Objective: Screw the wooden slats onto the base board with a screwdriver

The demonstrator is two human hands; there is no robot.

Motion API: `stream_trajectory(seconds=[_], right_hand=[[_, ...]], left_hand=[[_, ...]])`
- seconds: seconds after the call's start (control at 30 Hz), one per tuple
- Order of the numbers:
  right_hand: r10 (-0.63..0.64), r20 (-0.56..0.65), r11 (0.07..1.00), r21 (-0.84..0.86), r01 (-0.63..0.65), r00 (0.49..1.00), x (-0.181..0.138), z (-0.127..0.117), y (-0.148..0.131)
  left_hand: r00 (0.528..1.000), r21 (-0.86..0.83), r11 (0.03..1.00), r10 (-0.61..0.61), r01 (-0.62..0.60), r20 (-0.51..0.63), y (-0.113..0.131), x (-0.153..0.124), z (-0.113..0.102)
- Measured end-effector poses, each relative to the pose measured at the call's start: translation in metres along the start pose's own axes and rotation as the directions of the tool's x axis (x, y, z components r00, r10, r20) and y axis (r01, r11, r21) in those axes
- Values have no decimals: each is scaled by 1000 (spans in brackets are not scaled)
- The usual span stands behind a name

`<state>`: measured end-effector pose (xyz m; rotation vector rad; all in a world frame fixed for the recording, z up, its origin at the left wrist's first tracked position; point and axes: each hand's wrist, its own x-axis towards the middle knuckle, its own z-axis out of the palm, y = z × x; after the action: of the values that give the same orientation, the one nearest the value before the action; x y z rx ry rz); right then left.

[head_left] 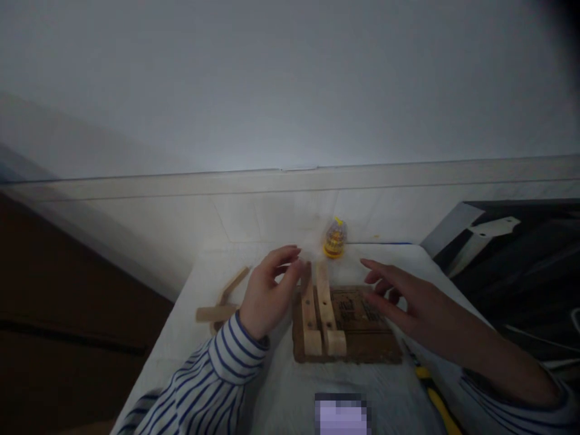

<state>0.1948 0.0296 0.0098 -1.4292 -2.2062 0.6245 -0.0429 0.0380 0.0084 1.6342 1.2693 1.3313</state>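
Observation:
My left hand (272, 293) hovers at the upper left of a flat brown cardboard piece (374, 347) printed with dark marks. Its thumb and fingers are apart, the thumb close to the top of a pale wooden piece (309, 311); whether they touch I cannot tell. Beside that lies a matching wooden piece (324, 302), also with a curved lower end and small dark holes or screws. Above the cardboard's right part, my right hand (401, 296) is open with its fingers spread and nothing in them.
Left of my left hand lie a flat wooden piece (212, 313) and a thin wooden strip (234, 284). A yellow cone-shaped item in clear plastic (334, 240) stands at the back. A yellow-and-black screwdriver (435, 396) lies front right. A pixelated purple thing (343, 417) is nearest me.

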Motion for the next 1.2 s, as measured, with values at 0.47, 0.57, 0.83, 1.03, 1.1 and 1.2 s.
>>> stream_trajectory(seconds=[0.47, 0.57, 0.83, 1.03, 1.1, 1.2], right_hand=[[-240, 174, 961, -97, 259, 955, -53, 24, -39], [-299, 227, 940, -96, 326, 927, -58, 38, -52], [-348, 337, 899, -144, 413, 875, -57, 73, -79], [-384, 397, 831, -245, 499, 834, -46, 97, -98], [-388, 396, 822, -259, 507, 832, -41, 106, -103], [-382, 393, 815, -284, 505, 837, -33, 119, -106]], left_hand=[[983, 504, 861, -148, 73, 112, -4, -104, -80], [970, 625, 776, -206, 83, 126, -13, -122, -89], [950, 760, 633, -305, 147, 70, -35, -150, -103], [948, 766, 617, -316, 177, 36, -51, -158, -103], [951, 758, 629, -307, 173, 38, -53, -158, -101], [955, 744, 646, -296, 172, 36, -53, -157, -97]])
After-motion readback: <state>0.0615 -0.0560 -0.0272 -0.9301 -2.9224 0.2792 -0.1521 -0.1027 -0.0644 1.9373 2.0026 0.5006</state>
